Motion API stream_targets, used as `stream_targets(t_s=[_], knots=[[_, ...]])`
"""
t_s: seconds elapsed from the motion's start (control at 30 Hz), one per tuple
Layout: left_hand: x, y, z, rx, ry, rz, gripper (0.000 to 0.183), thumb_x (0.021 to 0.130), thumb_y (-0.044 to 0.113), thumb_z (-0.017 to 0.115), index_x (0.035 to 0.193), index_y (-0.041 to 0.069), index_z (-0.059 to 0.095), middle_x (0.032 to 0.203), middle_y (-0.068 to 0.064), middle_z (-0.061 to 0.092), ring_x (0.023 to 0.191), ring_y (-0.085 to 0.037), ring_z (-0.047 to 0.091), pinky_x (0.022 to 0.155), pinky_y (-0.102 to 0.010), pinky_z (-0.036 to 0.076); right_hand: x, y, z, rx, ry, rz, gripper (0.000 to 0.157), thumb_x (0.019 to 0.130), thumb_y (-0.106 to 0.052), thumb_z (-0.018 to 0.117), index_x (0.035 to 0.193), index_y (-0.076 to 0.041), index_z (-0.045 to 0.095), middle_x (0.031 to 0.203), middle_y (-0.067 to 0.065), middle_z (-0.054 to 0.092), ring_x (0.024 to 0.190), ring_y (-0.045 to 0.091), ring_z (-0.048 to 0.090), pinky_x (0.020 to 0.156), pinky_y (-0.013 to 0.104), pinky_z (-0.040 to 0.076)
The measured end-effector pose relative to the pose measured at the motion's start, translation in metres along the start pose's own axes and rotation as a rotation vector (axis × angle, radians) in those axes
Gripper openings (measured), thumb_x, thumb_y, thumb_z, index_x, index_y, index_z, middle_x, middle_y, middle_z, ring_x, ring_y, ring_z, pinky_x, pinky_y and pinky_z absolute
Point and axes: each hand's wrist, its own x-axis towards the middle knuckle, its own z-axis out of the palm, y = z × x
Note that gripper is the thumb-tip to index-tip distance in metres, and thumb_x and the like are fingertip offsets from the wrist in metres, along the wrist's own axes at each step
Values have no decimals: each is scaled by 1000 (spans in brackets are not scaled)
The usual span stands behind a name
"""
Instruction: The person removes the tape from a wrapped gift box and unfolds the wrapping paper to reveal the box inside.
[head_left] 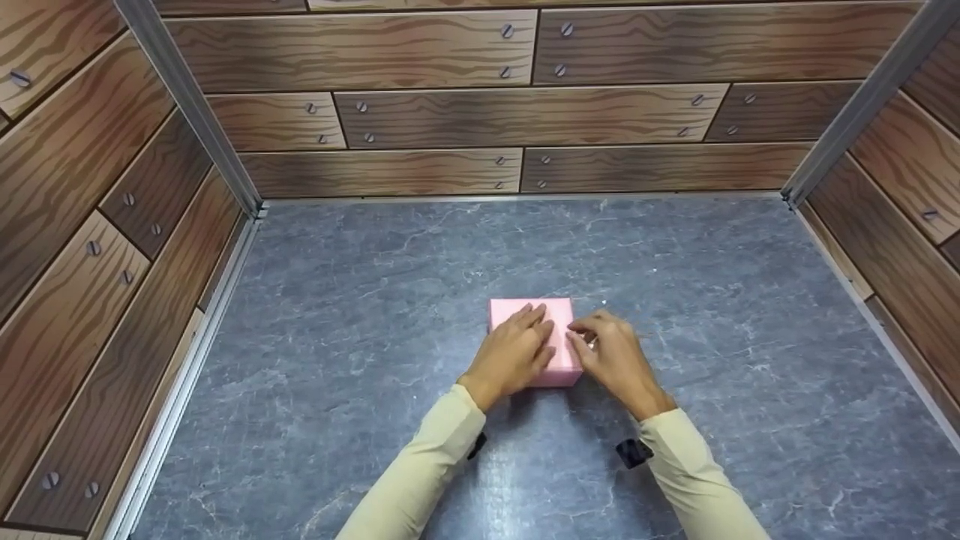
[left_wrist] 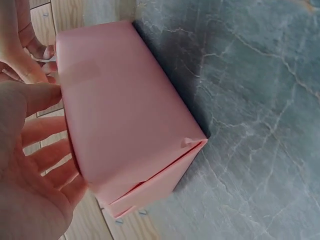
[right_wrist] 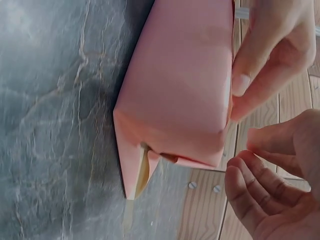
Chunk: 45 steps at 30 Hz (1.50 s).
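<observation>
A box wrapped in pink paper (head_left: 531,315) rests on the grey marbled surface. My left hand (head_left: 512,351) lies on its top with fingers spread; its thumb (left_wrist: 47,95) touches the box edge in the left wrist view. My right hand (head_left: 616,358) is at the box's right edge, thumb and index finger bent close together. In the right wrist view, my right hand (right_wrist: 280,175) has its fingertips beside the box's end; whether anything thin lies between them cannot be made out. The folded end of the wrapping paper (right_wrist: 145,165) gapes, with a loose flap sticking out.
Wood-patterned panels (head_left: 435,116) enclose the work surface (head_left: 360,300) at the back and both sides, with metal rails (head_left: 187,352) along the edges. A dark device (head_left: 634,453) sits at my right wrist. Pale sleeves (head_left: 427,450) cover both forearms.
</observation>
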Motion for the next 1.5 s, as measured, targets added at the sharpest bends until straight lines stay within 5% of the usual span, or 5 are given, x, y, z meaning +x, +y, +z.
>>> stream_targets(t_s=[0.17, 0.33, 0.53, 0.9, 1.5], knots=[[1, -12, -3, -31, 96, 3, 29, 102, 18, 58, 125, 4, 70, 139, -18, 60, 130, -36, 55, 114, -44, 40, -7, -8, 1, -4, -65, -32, 12, 82, -1, 81, 93, 3, 77, 83, 8, 65, 73, 22, 64, 63, 36, 54], [0, -28, -7, -57, 10, -62, 32, 103, 19, 57, 132, 10, 68, 143, -19, 57, 134, -38, 50, 112, -50, 41, -14, -8, 3, -40, -143, -107, 25, 76, -13, 89, 94, 0, 77, 88, 6, 61, 78, 19, 56, 68, 35, 50], [-1, -33, -9, -50, -91, -109, 35, 104, 25, 55, 137, 17, 65, 149, -16, 51, 140, -39, 44, 114, -52, 38, -18, -4, 6, -90, -136, -148, 24, 72, -10, 91, 91, -3, 78, 90, 4, 61, 81, 20, 55, 69, 37, 49], [-8, -30, -12, 1, -53, -171, 32, 102, 33, 61, 131, 23, 70, 144, -13, 56, 132, -35, 51, 105, -52, 44, -21, -2, 5, -70, -109, -146, 17, 74, -1, 87, 89, -3, 79, 82, 4, 62, 80, 21, 57, 71, 36, 52], [-20, -24, -11, 16, 43, -251, 33, 100, 39, 60, 124, 22, 74, 128, -14, 61, 110, -32, 53, 92, -47, 44, -23, -1, 8, -23, -95, 48, 27, 85, -16, 82, 105, 1, 77, 88, 10, 68, 81, 29, 66, 72, 42, 54]])
